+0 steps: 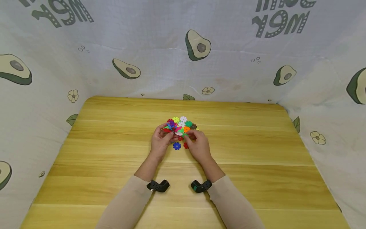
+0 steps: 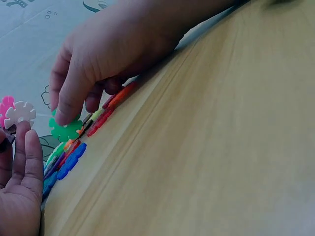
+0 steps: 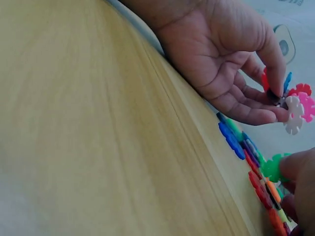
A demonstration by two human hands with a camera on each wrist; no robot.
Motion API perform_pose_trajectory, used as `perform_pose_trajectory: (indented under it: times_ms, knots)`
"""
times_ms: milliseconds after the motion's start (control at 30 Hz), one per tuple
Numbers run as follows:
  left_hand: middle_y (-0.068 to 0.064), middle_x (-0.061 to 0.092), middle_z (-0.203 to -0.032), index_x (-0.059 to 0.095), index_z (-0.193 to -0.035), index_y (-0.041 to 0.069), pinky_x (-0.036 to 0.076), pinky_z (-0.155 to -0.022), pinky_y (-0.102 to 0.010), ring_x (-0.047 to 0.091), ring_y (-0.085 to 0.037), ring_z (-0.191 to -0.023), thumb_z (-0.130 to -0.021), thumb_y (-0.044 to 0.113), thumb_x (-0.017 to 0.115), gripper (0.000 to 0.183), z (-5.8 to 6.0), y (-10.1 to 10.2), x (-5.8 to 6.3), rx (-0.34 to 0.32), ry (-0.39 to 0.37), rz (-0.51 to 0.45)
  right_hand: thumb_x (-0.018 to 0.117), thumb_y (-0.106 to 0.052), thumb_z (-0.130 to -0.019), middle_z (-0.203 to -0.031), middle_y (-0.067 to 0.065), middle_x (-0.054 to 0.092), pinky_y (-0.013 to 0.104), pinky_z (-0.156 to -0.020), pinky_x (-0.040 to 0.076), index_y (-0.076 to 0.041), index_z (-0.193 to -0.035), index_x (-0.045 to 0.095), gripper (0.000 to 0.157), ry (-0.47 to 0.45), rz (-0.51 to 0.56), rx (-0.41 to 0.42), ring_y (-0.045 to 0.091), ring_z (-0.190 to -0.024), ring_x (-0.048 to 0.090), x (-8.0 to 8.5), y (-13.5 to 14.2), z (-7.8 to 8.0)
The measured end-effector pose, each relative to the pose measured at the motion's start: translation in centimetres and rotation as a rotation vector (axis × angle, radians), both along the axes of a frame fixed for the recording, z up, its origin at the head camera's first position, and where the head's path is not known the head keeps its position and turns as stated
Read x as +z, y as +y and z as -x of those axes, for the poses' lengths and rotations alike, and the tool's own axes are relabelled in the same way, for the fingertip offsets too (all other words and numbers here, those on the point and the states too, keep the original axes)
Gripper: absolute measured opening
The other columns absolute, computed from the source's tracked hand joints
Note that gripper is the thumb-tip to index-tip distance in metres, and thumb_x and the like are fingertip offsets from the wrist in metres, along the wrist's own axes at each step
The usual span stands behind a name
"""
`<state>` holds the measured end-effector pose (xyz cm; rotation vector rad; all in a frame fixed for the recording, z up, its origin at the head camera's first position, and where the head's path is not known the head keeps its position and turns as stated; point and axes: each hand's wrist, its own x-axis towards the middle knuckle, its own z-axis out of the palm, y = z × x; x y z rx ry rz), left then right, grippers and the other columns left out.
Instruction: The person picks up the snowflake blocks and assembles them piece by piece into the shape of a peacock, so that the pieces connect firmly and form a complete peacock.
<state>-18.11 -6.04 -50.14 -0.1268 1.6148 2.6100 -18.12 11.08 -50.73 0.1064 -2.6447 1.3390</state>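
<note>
My left hand grips a cluster of joined, notched snowflake discs, with red, blue, pink and white pieces fanning outward. In the right wrist view a white disc and a pink disc stick out past its fingers. Just to the right, my right hand pinches a single green snowflake disc between thumb and finger. The green disc is held apart from the cluster, above loose discs on the table. Part of the cluster is hidden behind the left fingers.
Loose snowflake discs in several colours lie piled beyond and between the hands, among them a white one and an orange one. A blue disc lies nearer on the wooden table. Printed cloth hangs behind the table.
</note>
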Motion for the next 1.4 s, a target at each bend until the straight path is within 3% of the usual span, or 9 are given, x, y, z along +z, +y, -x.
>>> perform_pose_trajectory:
  times_ms: [267, 367, 467, 667, 833, 933, 1067, 1400]
  knots:
    - [-0.005, 0.058, -0.112, 0.047, -0.146, 0.005, 0.064, -0.08, -0.026, 0.072, -0.011, -0.079, -0.099, -0.008, 0.056, 0.05, -0.03, -0.07, -0.06, -0.048, 0.01, 0.033, 0.072, -0.012, -0.096, -0.098, 0.021, 0.071, 0.016, -0.068, 0.057, 0.001, -0.112, 0.067, 0.02, 0.083, 0.445, -0.121, 0.021, -0.081, 0.068, -0.13, 0.42, 0.14]
    - [-0.005, 0.058, -0.112, 0.048, -0.146, 0.004, 0.064, -0.08, -0.025, 0.073, -0.01, -0.08, -0.099, -0.008, 0.057, 0.05, -0.04, -0.09, -0.12, -0.073, 0.026, 0.079, 0.07, -0.011, -0.097, -0.099, 0.025, 0.069, 0.019, -0.07, 0.061, 0.004, -0.114, 0.064, 0.023, 0.103, 0.616, -0.12, 0.024, -0.081, 0.071, -0.15, 0.55, 0.25]
    - [-0.005, 0.058, -0.111, 0.047, -0.147, 0.002, 0.063, -0.081, -0.024, 0.072, -0.009, -0.081, -0.098, -0.009, 0.056, 0.05, -0.07, -0.11, -0.24, -0.099, 0.061, 0.116, 0.071, -0.01, -0.096, -0.097, 0.023, 0.068, 0.025, -0.072, 0.064, 0.007, -0.115, 0.063, 0.026, 0.132, 0.717, -0.112, 0.027, -0.081, 0.074, -0.16, 0.62, 0.34]
    - [-0.004, 0.059, -0.104, 0.045, -0.148, -0.002, 0.063, -0.081, -0.024, 0.071, -0.009, -0.083, -0.098, -0.01, 0.056, 0.051, -0.02, -0.06, -0.5, -0.138, 0.133, 0.153, 0.073, -0.007, -0.094, -0.088, 0.004, 0.07, 0.023, -0.068, 0.063, 0.008, -0.114, 0.066, 0.026, 0.16, 0.733, -0.094, 0.019, -0.077, 0.073, -0.19, 0.59, 0.33]
    - [-0.006, 0.059, -0.104, 0.047, -0.148, 0.001, 0.063, -0.081, -0.023, 0.07, -0.011, -0.085, -0.098, -0.008, 0.057, 0.052, 0.01, 0.01, -0.55, -0.161, 0.139, 0.191, 0.072, -0.006, -0.095, -0.093, 0.026, 0.068, 0.018, -0.063, 0.058, 0.009, -0.115, 0.068, 0.025, 0.182, 0.705, -0.059, 0.014, -0.076, 0.07, -0.21, 0.55, 0.19]
    - [-0.006, 0.059, -0.106, 0.048, -0.148, 0.003, 0.063, -0.08, -0.022, 0.069, -0.011, -0.085, -0.098, -0.008, 0.058, 0.052, -0.02, 0.01, -0.48, -0.169, 0.137, 0.209, 0.07, -0.005, -0.096, -0.093, 0.017, 0.071, 0.016, -0.062, 0.055, 0.01, -0.115, 0.068, 0.025, 0.202, 0.693, -0.041, 0.016, -0.075, 0.068, -0.2, 0.53, 0.11]
    - [-0.005, 0.059, -0.104, 0.049, -0.148, 0.004, 0.063, -0.08, -0.022, 0.068, -0.011, -0.085, -0.098, -0.007, 0.058, 0.053, -0.11, 0.0, -0.33, -0.175, 0.135, 0.238, 0.069, -0.004, -0.096, -0.09, -0.009, 0.071, 0.014, -0.062, 0.052, 0.009, -0.114, 0.07, 0.022, 0.208, 0.684, -0.033, 0.019, -0.075, 0.063, -0.13, 0.4, 0.02]
    - [-0.005, 0.057, -0.095, 0.047, -0.151, 0.004, 0.063, -0.08, -0.023, 0.068, -0.01, -0.082, -0.098, -0.003, 0.061, 0.055, -0.1, -0.1, -0.51, -0.2, 0.139, 0.267, 0.066, 0.002, -0.096, -0.095, -0.006, 0.07, 0.011, -0.064, 0.051, 0.009, -0.115, 0.071, 0.021, 0.186, 0.655, -0.032, 0.012, -0.077, 0.061, 0.02, 0.26, -0.08]
